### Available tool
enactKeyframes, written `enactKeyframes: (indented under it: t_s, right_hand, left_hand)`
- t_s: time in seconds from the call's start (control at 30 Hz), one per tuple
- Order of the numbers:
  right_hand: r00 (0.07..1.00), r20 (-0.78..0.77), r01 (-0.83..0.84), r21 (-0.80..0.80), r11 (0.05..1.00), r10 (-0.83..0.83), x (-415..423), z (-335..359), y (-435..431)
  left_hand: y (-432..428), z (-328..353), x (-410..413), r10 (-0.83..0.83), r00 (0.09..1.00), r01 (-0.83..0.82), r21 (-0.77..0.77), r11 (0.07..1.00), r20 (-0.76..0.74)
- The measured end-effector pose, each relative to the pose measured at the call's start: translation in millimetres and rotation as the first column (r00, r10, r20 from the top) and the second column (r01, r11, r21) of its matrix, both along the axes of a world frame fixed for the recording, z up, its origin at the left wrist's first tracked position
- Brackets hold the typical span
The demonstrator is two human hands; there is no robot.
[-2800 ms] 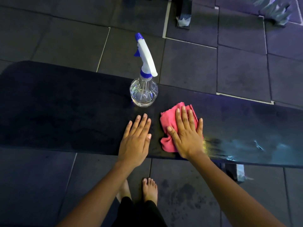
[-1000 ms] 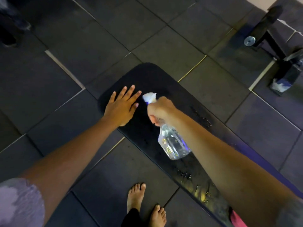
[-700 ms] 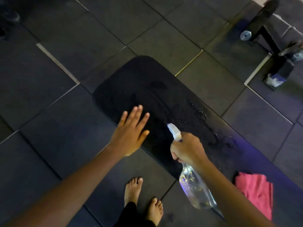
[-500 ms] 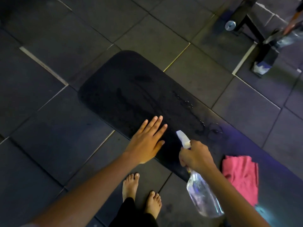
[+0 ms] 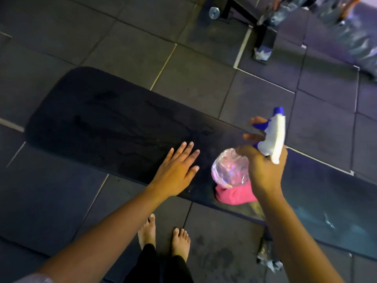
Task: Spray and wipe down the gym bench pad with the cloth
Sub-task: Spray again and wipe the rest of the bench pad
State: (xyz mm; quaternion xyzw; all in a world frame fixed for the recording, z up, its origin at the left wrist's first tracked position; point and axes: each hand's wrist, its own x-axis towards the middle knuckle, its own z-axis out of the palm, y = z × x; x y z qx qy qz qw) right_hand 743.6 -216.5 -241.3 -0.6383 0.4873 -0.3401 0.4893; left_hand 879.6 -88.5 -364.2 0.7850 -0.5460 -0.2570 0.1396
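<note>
Bench pad (image 5: 114, 127) black w/ wet streaks.

This is a gym floor. Dark square rubber tiles (image 5: 126, 52) with pale seams cover the ground, the kind laid under weights. A long black padded bench (image 5: 106, 123) runs beneath the right hand (image 5: 263, 170), which grips a spray bottle (image 5: 230, 170). Far beyond that grip, a black metal equipment frame (image 5: 265, 35) stands on the tiles, with a round metal end (image 5: 214, 12) beside it. Lighting is dim and purplish.
</note>
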Motion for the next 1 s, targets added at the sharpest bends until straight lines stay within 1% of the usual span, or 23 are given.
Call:
enactKeyframes:
  t_s: [0.17, 0.3, 0.4, 0.5, 0.67, 0.8, 0.87, 0.93, 1.0]
  right_hand:
    - [0.977, 0.083, 0.209, -0.156, 0.965, -0.198, -30, -3, -30]
    - [0.941, 0.092, 0.339, -0.215, 0.916, -0.327, -42, -12, -56]
    - [0.923, 0.044, 0.381, -0.225, 0.897, -0.381, -47, -25, -70]
    - [0.906, 0.046, 0.423, -0.154, 0.893, -0.421, -48, -39, -70]
    - [0.907, 0.037, 0.417, -0.201, 0.886, -0.419, -45, -52, -67]
    - [0.854, 0.059, 0.514, -0.252, 0.820, -0.517, -49, -54, -83]
    - [0.829, 0.030, 0.543, -0.281, 0.792, -0.558, -55, -55, -93]
    - [0.802, 0.015, 0.580, -0.258, 0.773, -0.597, -62, -58, -100]
    - [0.800, -0.006, 0.582, -0.237, 0.778, -0.601, -67, -60, -105]
  left_hand:
    - [-20, 1, -16, -0.023, 1.000, 0.023, 0.024, 0.999, 0.016]
    - [-24, -3, -22, -0.022, 0.997, 0.020, 0.017, 1.000, 0.080]
    - [-20, -8, -21, -0.031, 0.994, 0.032, -0.009, 0.999, 0.108]
    - [-17, -13, -19, -0.031, 0.992, 0.035, -0.031, 0.999, 0.125]
    - [-17, -15, -18, -0.018, 0.987, 0.026, -0.045, 0.999, 0.158]
    - [-14, -17, -16, -0.037, 0.975, 0.048, -0.043, 0.998, 0.218]
    - [-12, -18, -13, -0.049, 0.968, 0.059, -0.035, 0.998, 0.246]
    - [-11, -19, -10, -0.057, 0.960, 0.069, -0.035, 0.997, 0.273]
    - [-10, -19, -8, -0.074, 0.954, 0.090, -0.042, 0.995, 0.290]
